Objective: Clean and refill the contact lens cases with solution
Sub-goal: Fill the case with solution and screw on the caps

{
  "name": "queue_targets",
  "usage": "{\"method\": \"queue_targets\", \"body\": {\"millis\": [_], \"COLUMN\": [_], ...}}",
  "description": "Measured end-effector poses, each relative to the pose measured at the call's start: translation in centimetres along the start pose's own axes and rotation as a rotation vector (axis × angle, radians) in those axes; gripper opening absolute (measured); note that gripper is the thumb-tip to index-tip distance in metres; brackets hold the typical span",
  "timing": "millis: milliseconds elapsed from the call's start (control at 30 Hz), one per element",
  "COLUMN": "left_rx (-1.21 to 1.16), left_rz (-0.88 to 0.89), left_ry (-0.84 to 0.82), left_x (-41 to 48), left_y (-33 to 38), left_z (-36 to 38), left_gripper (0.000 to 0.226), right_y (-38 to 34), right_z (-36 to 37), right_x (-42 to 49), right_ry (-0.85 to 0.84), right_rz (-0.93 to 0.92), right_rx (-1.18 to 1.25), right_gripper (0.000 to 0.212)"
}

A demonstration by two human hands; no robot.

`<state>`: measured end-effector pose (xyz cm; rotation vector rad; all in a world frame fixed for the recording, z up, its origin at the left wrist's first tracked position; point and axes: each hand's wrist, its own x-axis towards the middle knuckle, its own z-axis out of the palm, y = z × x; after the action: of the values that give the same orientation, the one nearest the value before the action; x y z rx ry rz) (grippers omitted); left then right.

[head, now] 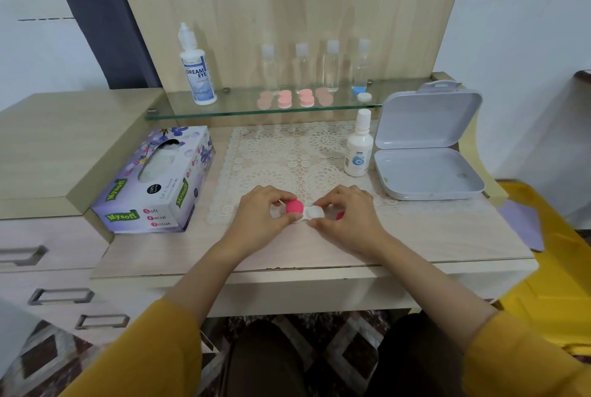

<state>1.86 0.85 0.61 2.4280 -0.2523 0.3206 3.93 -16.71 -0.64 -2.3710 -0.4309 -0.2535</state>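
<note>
A white contact lens case (311, 213) lies at the front of the lace mat (287, 153), held between both hands. My left hand (262, 214) pinches its left side, where a red cap (294, 206) sits. My right hand (347, 214) grips the right, uncapped well; a second red cap (340, 215) peeks from under its fingers. A small white solution bottle (358, 147) stands at the mat's right. A tall Dream Eye solution bottle (196, 70) stands on the glass shelf (224, 108). Pink lens cases (295, 98) and a blue-and-white one (361, 94) lie on that shelf.
A Mysoft tissue box (153, 182) lies left of the mat. An open grey plastic box (427, 147) sits at the right. Several clear bottles (316, 65) line the shelf's back. Drawers (60, 296) are at lower left, a yellow surface (556, 265) at far right.
</note>
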Motion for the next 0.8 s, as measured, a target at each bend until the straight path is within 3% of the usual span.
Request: {"method": "queue_targets", "body": {"millis": [167, 333, 533, 633, 733, 800], "left_rx": [0.03, 0.054, 0.031, -0.001, 0.089, 0.096], "left_rz": [-0.015, -0.047, 0.009, -0.084, -0.105, -0.07], "left_ry": [-0.018, -0.005, -0.231, -0.155, -0.045, -0.079], "left_x": [-0.2, -0.1, 0.3, 0.3, 0.1, 0.1], "left_y": [-0.4, -0.1, 0.1, 0.4, 0.8, 0.8], "left_z": [0.4, 0.4, -0.2, -0.2, 0.1, 0.2], "left_gripper": [0.029, 0.026, 0.038, 0.047, 0.035, 0.027], "right_y": [0.1, 0.1, 0.6, 0.7, 0.8, 0.8], "right_z": [0.0, -0.1, 0.0, 0.1, 0.2, 0.2], "right_x": [0.1, 0.1, 0.2, 0.3, 0.3, 0.2], "right_ry": [-0.008, -0.011, 0.001, 0.0, 0.006, 0.009], "right_rz": [-0.017, -0.018, -0.042, -0.045, -0.055, -0.058], "right_rx": [0.013, 0.035, 0.034, 0.023, 0.016, 0.025], "right_gripper": [0.026, 0.036, 0.023, 0.024, 0.023, 0.022]}}
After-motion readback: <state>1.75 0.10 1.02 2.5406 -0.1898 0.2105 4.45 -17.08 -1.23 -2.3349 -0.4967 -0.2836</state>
